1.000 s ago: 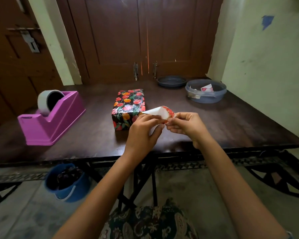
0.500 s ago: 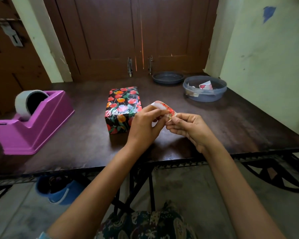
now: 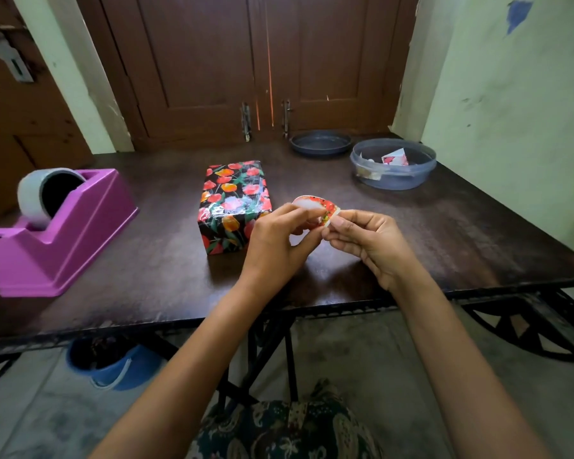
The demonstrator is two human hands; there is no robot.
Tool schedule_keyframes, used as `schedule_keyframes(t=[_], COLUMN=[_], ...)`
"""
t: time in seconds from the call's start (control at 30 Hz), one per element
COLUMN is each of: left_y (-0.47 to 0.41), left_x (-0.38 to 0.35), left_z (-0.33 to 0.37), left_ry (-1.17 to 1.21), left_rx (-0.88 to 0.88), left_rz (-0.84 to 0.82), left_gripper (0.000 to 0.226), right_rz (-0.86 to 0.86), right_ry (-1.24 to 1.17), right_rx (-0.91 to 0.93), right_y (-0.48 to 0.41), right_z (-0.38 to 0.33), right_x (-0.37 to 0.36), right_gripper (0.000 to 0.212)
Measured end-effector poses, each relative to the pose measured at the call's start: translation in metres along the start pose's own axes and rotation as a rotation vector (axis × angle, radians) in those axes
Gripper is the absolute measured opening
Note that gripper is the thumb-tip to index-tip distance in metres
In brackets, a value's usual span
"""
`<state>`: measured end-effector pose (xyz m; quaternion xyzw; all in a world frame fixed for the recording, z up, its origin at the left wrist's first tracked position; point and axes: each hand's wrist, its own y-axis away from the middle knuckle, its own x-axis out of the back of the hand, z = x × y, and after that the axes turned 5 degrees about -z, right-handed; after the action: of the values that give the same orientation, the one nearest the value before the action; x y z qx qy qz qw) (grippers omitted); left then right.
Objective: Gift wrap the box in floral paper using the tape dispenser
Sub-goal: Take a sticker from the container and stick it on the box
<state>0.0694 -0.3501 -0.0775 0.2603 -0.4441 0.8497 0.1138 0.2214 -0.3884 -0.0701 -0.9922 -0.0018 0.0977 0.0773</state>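
Black box (image 3: pixel 234 207) with red-orange flowers; magenta tape dispenser (image 3: pixel 57 240).

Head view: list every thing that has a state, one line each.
box: wrapped in floral paper, taped, lying on the table, untouched
paper scrap: curled, held above the table
left hand: pinches the paper scrap
right hand: pinches the paper scrap
tape dispenser: roll loaded, untouched
clear tub: uncovered, scraps inside
dark dish: rim up, apart from the clear tub

The tape dispenser (image 3: pixel 63 233) runs off the left edge; fingers (image 3: pixel 294 212) hide part of the paper scrap (image 3: pixel 327 207).
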Motion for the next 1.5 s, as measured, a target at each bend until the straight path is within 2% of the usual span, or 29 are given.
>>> schedule_keyframes(t=[0.37,0.53,0.7,1.0,1.23,1.4,1.5], left_y=[0.0,0.001,0.001,-0.003,-0.023,-0.034,-0.036], left_x=[0.001,0.0,0.002,0.004,0.042,0.067,0.077], left_z=[0.001,0.003,0.006,0.007,0.004,0.0,-0.004], left_ry=[0.041,0.075,0.14,0.112,0.244,0.231,0.251], left_rx=[0.023,0.048,0.114,0.266,0.417,0.415,0.421], left_rz=[-0.002,0.0,0.012,0.057,0.204,0.233,0.3], left_gripper=[0.025,0.023,0.018,0.011,0.021,0.012,0.022], right_rz=[0.019,0.045,0.052,0.032,0.189,0.27,0.347], right_ry=[0.033,0.168,0.259,0.292,0.31,0.452,0.55], right_rx=[0.018,0.069,0.13,0.093,-0.004,-0.058,-0.105], right_y=[0.0,0.0,0.0,0.0,-0.006,-0.018,-0.024], right_z=[0.001,0.002,0.001,-0.001,-0.013,-0.017,-0.011], right_x=[0.0,-0.001,-0.003,-0.008,0.007,0.02,0.032], right_gripper=[0.011,0.014,0.015,0.019,0.027,0.032,0.031])
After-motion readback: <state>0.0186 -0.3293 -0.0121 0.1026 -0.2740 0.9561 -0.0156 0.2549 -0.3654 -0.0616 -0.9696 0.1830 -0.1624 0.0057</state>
